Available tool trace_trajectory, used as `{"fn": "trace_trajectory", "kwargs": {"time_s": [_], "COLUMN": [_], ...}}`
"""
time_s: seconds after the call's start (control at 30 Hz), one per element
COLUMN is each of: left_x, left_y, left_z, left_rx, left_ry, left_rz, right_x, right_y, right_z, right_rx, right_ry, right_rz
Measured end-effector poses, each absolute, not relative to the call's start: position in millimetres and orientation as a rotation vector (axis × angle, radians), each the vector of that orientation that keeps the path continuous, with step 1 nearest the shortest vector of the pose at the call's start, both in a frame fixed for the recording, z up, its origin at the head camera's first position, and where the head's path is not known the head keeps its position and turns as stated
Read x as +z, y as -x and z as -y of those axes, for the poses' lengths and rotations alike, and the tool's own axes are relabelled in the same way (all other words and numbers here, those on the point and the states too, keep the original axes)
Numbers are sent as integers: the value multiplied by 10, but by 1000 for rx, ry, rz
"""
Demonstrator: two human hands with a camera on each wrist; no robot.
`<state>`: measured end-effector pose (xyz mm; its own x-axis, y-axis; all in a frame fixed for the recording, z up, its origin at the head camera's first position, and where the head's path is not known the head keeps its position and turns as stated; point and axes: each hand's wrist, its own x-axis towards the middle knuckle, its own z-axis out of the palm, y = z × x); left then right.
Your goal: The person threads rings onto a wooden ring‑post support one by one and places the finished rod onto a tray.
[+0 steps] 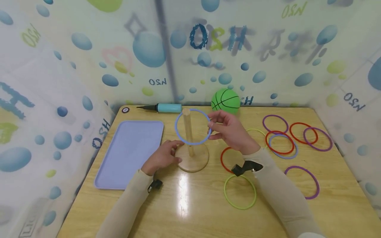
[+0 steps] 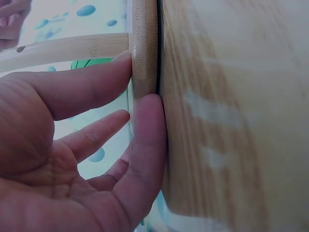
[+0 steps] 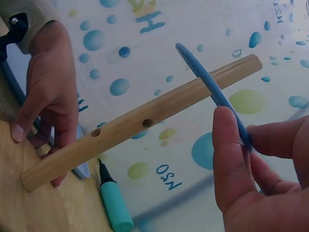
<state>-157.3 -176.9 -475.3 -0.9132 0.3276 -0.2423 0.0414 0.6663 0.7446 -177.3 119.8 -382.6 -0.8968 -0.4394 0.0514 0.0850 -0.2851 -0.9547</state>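
Note:
A light-blue ring (image 1: pixel 176 130) encircles the upper part of an upright wooden post (image 1: pixel 189 127), tilted against it in the right wrist view. My right hand (image 1: pixel 228 131) pinches this ring at its right side between thumb and fingers (image 3: pixel 231 159). The post rises from a round wooden base (image 1: pixel 194 163). At the left of that base, my left hand (image 1: pixel 163 155) holds the edge, thumb and finger spread along the rim. In the left wrist view the fingertips (image 2: pixel 150 108) press against the base's rim (image 2: pixel 144 43).
A lavender tray (image 1: pixel 131 153) lies left of the stand. Behind are a turquoise hand pump (image 1: pixel 169 108), a round black-edged disc (image 1: pixel 125 110) and a green ball (image 1: pixel 225 100). Several rings lie to the right, including a yellow-green ring (image 1: pixel 227 198) and a purple ring (image 1: pixel 317 188).

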Motion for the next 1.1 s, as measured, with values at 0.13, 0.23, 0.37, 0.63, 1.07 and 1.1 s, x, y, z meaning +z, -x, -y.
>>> {"fn": "trace_trajectory", "kwargs": {"time_s": [0.13, 0.23, 0.37, 0.63, 1.07, 1.1], "left_x": [-4757, -4757, -4757, -4719, -4702, -4702], "left_y": [1595, 1604, 1603, 1594, 1585, 1584], "left_z": [1754, 1743, 1741, 1759, 1754, 1753], "left_rx": [1107, 1112, 1112, 1093, 1059, 1060], "left_ry": [-281, -285, -296, -301, -335, -338], "left_rz": [-2532, -2533, -2532, -2530, -2548, -2549], "right_x": [-3971, -4066, -4181, -4414, -4732, -4747], "right_y": [1827, 1857, 1882, 1934, 2028, 2032], "right_z": [-1211, -1228, -1254, -1303, -1368, -1364], "right_rx": [-2163, -2098, -2013, -1874, -1616, -1600], "right_ry": [365, 320, 291, 238, 235, 232], "right_rz": [-1689, -1737, -1810, -1881, -1972, -1980]}}
